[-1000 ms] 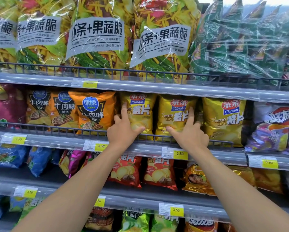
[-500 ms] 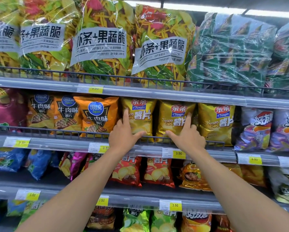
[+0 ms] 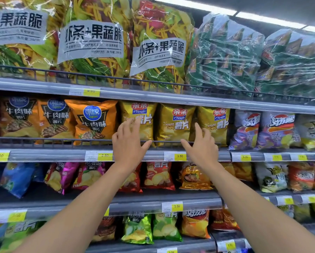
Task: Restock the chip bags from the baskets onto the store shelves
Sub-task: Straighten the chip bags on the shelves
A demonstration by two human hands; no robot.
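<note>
Three yellow potato chip bags stand side by side on the second shelf (image 3: 171, 156) behind its wire rail: a left one (image 3: 144, 114), a middle one (image 3: 175, 123) and a right one (image 3: 216, 121). My left hand (image 3: 127, 143) hovers with spread, relaxed fingers in front of the left bag's lower half. In front of the gap between the middle and right bags, my right hand (image 3: 201, 147) is also spread and holds nothing. Whether the fingertips touch the bags I cannot tell. No basket is in view.
Orange beef-flavour bags (image 3: 93, 119) fill the shelf to the left, purple bags (image 3: 244, 128) to the right. Large clear snack packs (image 3: 93, 39) crowd the top shelf. Red, blue and green bags line the lower shelves. Yellow price tags (image 3: 179, 156) run along the shelf edges.
Both hands have drawn back slightly from the yellow bags and spread their fingers. The view has shifted up and to the right.
</note>
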